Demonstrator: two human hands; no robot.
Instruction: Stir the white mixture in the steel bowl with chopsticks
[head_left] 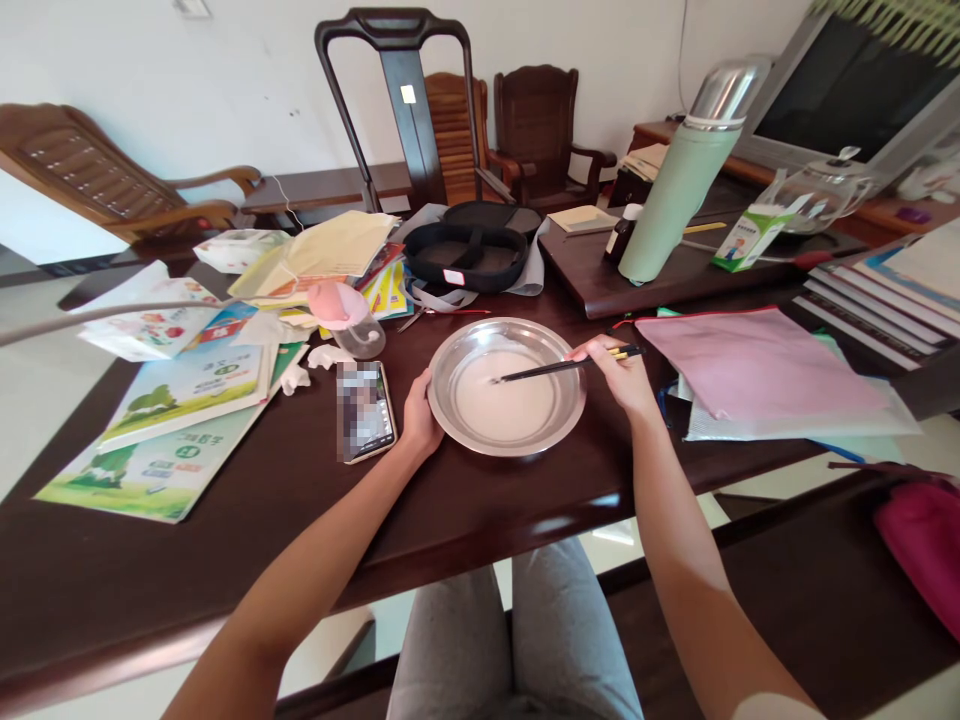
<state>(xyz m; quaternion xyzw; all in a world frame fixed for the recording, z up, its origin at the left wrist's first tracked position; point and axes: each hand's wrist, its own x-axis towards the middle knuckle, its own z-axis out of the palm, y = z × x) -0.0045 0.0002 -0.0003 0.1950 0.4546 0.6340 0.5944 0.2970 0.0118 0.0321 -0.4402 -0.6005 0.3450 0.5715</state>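
A round stainless-steel basin (pixel 448 385) sits near the table's front edge, with a pale, milky liquid (pixel 510 405) in it. My left hand (pixel 422 415) holds the basin's left rim, its fingers partly hidden beneath the side. In my right hand (pixel 619 378) is a pair of black chopsticks (pixel 541 370) with gold-coloured ends. They slant over the right rim, and their tips are at the liquid near the basin's middle. Just left of my left hand lies a phone (pixel 367 412) with a lit, blurred screen.
Booklets (pixel 180 420) and crumpled tissues (pixel 296 375) lie at left, near a pink-topped clear cup (pixel 349 315). Behind the basin is an open black case (pixel 466 250). A green thermos (pixel 679 195) stands at back right, above a pink zip pouch (pixel 757 360).
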